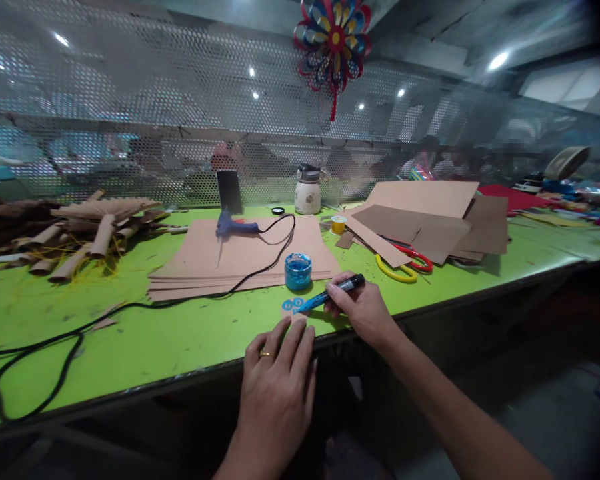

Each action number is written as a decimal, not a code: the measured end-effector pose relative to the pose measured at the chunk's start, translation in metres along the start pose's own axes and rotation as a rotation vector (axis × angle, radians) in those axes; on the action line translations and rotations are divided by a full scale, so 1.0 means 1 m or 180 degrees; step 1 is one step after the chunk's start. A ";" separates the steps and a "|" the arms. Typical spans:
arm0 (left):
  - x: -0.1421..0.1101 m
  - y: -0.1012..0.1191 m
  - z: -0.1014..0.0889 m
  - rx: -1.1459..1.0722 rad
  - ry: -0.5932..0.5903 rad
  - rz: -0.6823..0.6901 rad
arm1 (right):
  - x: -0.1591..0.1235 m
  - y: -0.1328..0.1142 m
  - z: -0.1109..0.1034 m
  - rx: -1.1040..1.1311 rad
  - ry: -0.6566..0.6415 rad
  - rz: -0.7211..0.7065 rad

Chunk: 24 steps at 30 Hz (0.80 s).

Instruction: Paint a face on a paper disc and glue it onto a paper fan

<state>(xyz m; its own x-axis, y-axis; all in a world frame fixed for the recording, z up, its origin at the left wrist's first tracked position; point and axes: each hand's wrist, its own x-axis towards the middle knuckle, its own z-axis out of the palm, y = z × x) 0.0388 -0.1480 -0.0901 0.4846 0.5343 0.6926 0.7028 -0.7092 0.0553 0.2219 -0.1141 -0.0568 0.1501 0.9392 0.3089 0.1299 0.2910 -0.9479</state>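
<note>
My right hand point(363, 310) is closed around a black marker point(347, 285) whose front half is smeared with blue paint. Its tip touches a small piece of brown cardboard point(296, 315) near the table's front edge, beside blue painted swirls point(293, 305). My left hand point(280, 373), with a ring on one finger, lies with fingers stretched out, fingertips pressing the near side of that cardboard. Just beyond the piece stands an uncapped jar of blue paint point(298, 273), its rim coated with paint.
Behind the jar, a glue gun point(235, 225) rests on stacked brown sheets point(195, 257); its black cord point(175, 303) crosses the green table point(190, 353). Scissors point(397, 269), cut cardboard point(415, 227) and a yellow spool point(338, 224) lie right, paper rolls point(103, 233) left, a bottle point(307, 193) behind.
</note>
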 end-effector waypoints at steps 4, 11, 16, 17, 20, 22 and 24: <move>-0.001 0.000 0.000 0.0006 -0.0033 0.0001 | 0.000 0.001 -0.001 0.0031 0.0023 -0.0009; 0.001 -0.001 0.000 0.0007 0.0006 0.0014 | 0.000 0.004 -0.001 0.0224 0.0099 0.0040; 0.000 0.000 0.000 -0.0015 -0.0014 0.0001 | 0.000 0.002 0.000 0.0138 0.0034 0.0040; 0.000 0.000 0.000 -0.0016 -0.0016 -0.0008 | 0.000 0.001 0.000 0.0123 0.0010 0.0034; -0.001 0.000 0.000 -0.0007 -0.0019 -0.0020 | 0.000 0.001 0.000 0.0078 -0.0027 0.0011; -0.001 -0.001 0.000 -0.0014 -0.0039 -0.0017 | -0.001 0.002 -0.001 0.0061 -0.0010 0.0007; 0.000 -0.001 0.000 -0.0023 -0.0055 -0.0020 | -0.001 0.002 -0.001 0.0070 0.0015 0.0011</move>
<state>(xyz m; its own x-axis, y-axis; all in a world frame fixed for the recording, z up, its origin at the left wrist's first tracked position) 0.0381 -0.1475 -0.0905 0.4894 0.5466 0.6795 0.7020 -0.7092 0.0649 0.2232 -0.1143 -0.0588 0.1552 0.9394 0.3058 0.1077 0.2916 -0.9504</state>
